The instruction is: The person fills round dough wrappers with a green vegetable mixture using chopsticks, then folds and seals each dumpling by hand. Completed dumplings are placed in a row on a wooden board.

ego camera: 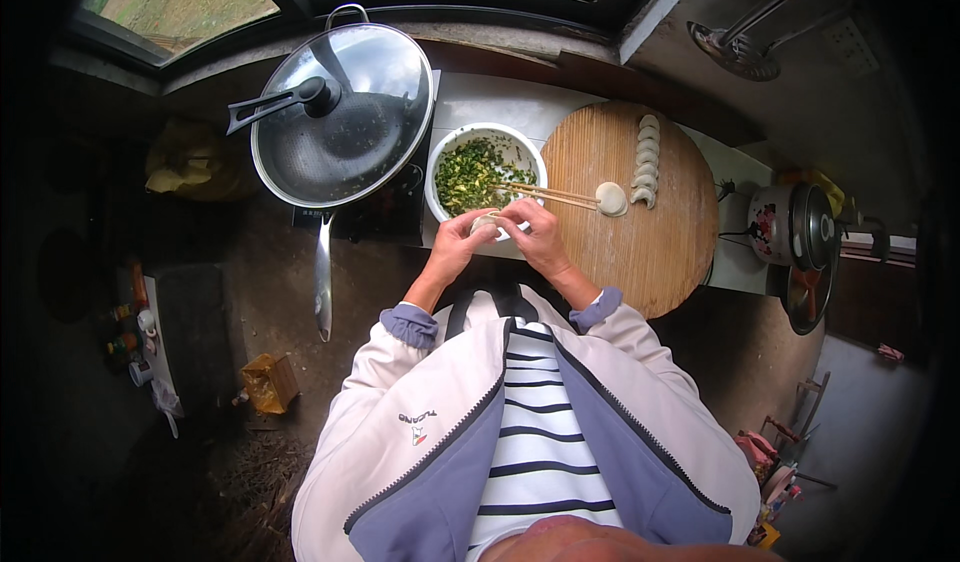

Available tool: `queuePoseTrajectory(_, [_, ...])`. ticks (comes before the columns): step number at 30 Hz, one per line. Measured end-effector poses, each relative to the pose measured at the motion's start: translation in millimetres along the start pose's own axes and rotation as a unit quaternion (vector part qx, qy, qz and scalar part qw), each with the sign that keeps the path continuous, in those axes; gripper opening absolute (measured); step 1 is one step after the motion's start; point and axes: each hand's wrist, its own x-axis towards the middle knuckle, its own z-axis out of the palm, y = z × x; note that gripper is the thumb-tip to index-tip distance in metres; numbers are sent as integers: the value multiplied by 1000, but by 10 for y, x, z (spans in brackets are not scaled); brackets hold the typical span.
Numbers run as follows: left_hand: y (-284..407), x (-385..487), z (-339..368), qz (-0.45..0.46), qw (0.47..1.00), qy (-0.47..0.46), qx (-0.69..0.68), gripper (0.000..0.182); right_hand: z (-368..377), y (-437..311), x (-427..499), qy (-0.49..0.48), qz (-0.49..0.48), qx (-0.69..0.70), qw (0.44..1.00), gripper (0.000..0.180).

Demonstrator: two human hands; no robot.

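Note:
Between the fingertips of my left hand (455, 245) and my right hand (540, 238) is a dumpling (486, 221), pinched by both over the near rim of a white bowl (537, 158). Chopped green and yellow filling (471, 168) lies in the bowl. A pair of wooden chopsticks (551, 193) reaches from the filling across the rim to the round wooden board (630, 262). Their ends rest by a small stack of round dough wrappers (613, 200). Beyond the wrappers, a row of folded dumplings (646, 161) lines the board. My fingers partly hide the held dumpling.
Left of the bowl, a lidded frying pan (341, 127) sits on a black cooktop (386, 209), its steel handle (323, 277) pointing towards me. A floral pot (772, 221) stands right of the board. Skimmers (731, 48) hang on the wall. A yellow box (270, 383) is on the floor.

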Motion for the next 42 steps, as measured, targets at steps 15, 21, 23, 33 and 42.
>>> queuePoseTrajectory(15, [15, 9, 61, 1, 1000, 9, -13, 38, 20, 30, -17, 33, -107, -89, 990, 8])
queuePoseTrajectory(21, [-7, 24, 26, 19, 999, 15, 37, 38, -18, -85, 8, 38, -107, -60, 992, 15])
queuePoseTrajectory(23, [-26, 34, 18, 24, 998, 12, 51, 38, -32, -136, 27, 25, -111, -58, 992, 16])
queuePoseTrajectory(33, [-48, 10, 32, 23, 998, 9, 52, 40, -21, -92, -10, 23, -138, -78, 987, 13])
queuePoseTrajectory(42, [-90, 0, 32, 32, 997, 4, 74, 39, -35, -27, -4, -14, -79, -44, 996, 13])
